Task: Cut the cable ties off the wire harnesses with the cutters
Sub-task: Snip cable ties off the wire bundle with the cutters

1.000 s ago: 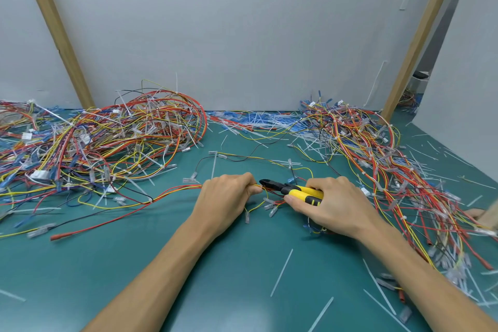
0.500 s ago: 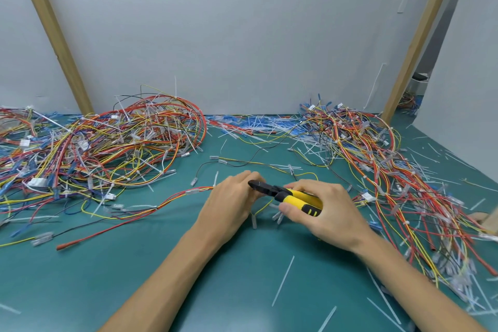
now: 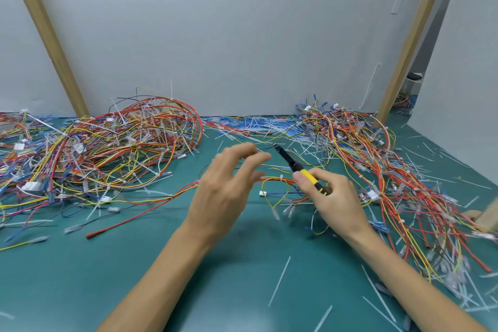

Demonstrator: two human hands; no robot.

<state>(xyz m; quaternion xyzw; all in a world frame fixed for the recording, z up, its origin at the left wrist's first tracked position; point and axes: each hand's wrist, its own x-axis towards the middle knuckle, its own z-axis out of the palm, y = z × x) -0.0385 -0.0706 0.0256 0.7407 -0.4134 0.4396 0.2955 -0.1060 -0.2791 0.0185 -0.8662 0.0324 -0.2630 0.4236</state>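
Cutters (image 3: 297,167) gripped in right hand (image 3: 336,199), left hand (image 3: 221,191) spread empty above harness (image 3: 272,178), wire piles (image 3: 107,148) flanking.

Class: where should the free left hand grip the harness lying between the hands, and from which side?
I'd pinch the harness just left of its white cable tie, from above with the left hand. It lies across the mat running left to right, and the right hand holds the cutters on the other side.
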